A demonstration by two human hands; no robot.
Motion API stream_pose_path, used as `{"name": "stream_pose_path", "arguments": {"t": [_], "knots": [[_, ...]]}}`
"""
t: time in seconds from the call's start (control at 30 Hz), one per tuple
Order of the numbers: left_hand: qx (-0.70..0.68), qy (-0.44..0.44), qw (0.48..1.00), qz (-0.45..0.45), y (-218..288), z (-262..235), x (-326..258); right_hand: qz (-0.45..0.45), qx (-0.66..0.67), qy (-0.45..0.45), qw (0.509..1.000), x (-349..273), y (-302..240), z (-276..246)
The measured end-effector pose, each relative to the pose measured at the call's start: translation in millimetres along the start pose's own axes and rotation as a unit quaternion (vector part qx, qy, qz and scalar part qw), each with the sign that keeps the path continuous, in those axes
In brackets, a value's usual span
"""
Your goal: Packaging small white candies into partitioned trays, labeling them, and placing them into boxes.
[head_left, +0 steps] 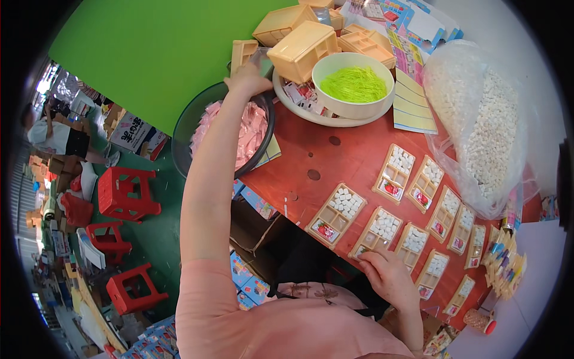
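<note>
The left hand (247, 80) is beside a tan box (242, 52) toward the tabletop's (293, 146) far left corner; the right hand (391, 280) is at a tray (382, 225) by the near edge.

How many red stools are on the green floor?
3. They line up left of the table: the upper stool, the middle stool and the lower stool in the picture. Others may be hidden under the table.

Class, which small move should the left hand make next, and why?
Probably close the left hand on the beige, compartmented plastic container beside it, because the arm stretches over the dark round basin to there; its present grip is unclear.
</note>
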State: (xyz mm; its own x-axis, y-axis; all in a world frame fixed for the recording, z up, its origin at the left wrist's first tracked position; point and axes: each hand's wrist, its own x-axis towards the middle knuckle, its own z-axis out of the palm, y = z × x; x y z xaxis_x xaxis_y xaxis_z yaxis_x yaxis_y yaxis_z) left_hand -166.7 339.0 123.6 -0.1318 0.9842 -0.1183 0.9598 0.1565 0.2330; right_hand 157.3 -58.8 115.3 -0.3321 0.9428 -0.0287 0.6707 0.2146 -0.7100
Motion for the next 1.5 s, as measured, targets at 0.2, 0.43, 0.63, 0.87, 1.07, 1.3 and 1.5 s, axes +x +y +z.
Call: {"name": "stream_pose_path", "arguments": {"t": [0.2, 0.43, 0.63, 0.87, 1.07, 1.3, 1.5], "knots": [[0.139, -0.010, 0.985, -0.105, 6, 2, 19, -0.015, 0.019, 0.000, 1.000, 4, -3, -2], [0.117, -0.007, 0.987, -0.107, 2, 7, 45, 0.031, 0.039, 0.019, 0.999, -10, 13, 1], [0.033, 0.027, 0.999, -0.005, -35, -1, 86, 0.043, 0.054, 0.003, 0.998, -12, 18, 5], [0.210, 0.053, 0.975, 0.053, -2, -52, 57, 0.029, 0.055, 0.002, 0.998, -3, 16, 10], [0.233, 0.038, 0.966, 0.101, -54, -108, 8, 0.006, 0.064, -0.015, 0.998, -7, 8, 13], [-0.254, -0.023, 0.961, 0.111, -95, -118, -108, -0.040, 0.100, 0.009, 0.994, -18, 0, 29], [-0.287, -0.106, 0.914, 0.266, -58, -82, -230, -0.087, -0.022, 0.198, 0.976, 5, -38, 12]]}}
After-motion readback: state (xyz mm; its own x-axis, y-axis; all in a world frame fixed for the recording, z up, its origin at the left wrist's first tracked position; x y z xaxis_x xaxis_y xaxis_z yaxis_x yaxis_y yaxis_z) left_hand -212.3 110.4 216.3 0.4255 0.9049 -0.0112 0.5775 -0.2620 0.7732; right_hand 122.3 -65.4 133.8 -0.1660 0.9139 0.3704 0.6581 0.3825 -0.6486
